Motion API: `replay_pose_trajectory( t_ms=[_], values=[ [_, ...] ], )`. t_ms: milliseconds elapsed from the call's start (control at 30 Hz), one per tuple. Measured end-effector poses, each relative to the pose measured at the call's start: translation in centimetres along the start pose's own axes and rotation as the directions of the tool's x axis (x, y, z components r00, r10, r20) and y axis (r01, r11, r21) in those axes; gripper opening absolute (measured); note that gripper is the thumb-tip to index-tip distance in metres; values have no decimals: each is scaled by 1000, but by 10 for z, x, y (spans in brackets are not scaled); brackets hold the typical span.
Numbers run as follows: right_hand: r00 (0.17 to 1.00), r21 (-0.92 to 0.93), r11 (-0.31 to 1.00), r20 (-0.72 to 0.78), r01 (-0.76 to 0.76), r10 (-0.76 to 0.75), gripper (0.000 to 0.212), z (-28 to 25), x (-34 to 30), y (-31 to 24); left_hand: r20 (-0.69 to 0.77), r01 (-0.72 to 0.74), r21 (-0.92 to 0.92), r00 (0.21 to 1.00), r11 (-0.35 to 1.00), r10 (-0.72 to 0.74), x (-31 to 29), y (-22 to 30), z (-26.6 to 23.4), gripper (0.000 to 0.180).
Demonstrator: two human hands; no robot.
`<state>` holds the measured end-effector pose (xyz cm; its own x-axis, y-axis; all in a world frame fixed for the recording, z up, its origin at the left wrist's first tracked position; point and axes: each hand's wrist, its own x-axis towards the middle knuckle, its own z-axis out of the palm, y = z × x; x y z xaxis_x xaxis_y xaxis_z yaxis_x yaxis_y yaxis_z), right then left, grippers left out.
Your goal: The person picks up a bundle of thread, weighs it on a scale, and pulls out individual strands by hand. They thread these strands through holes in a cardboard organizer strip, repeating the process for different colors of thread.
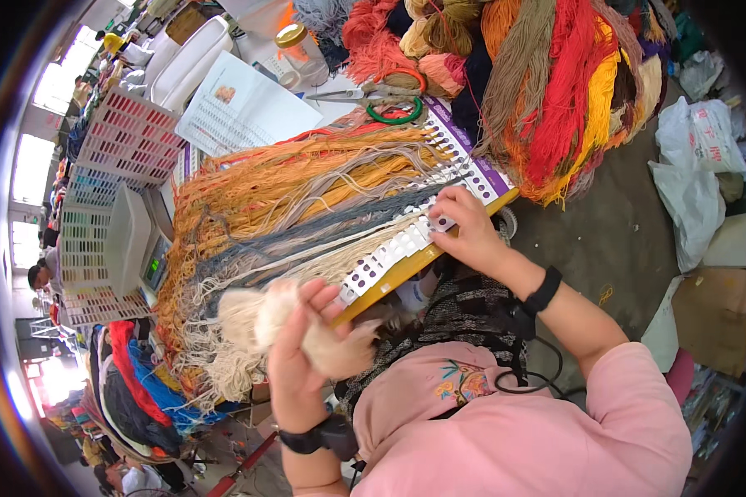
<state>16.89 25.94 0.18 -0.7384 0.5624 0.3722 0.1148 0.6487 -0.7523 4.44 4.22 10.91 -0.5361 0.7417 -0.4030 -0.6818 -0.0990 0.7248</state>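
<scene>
A loose bundle of cream yarn (344, 348) is in my left hand (300, 335), its fibres fluffing out on both sides of the palm. My right hand (470, 229) is at a white punched card (406, 242), thumb and fingertips closed at its edge. The card lies along the yellow front edge (389, 282) of the table. Strands of grey yarn (307, 224), orange yarn (282, 170) and off-white yarn run from the row of holes leftward across the table. Some fingertips are hidden by yarn and card.
Scissors (348, 95) with red and green handles lie beyond the strands, near a printed sheet (236, 108) and a gold-lidded jar (302, 54). Thick coloured skeins (547, 91) hang over the far right edge. A scale (145, 261) and colour-sample boards (99, 207) stand left.
</scene>
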Motion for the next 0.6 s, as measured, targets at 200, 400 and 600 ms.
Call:
replay_pose_trajectory(
  t_ms=[200,400,600],
  values=[
    [839,742,393,481,-544,254,10,-15,1,-96,160,76,-86,985,993,-62,17,-33,37,44],
    [763,712,276,586,-646,273,9,-14,1,-100,278,120,-120,957,986,-82,17,-33,40,49],
    [789,759,234,545,-608,283,11,-20,-3,-102,86,-55,210,996,976,37,15,-45,47,40]
  ],
)
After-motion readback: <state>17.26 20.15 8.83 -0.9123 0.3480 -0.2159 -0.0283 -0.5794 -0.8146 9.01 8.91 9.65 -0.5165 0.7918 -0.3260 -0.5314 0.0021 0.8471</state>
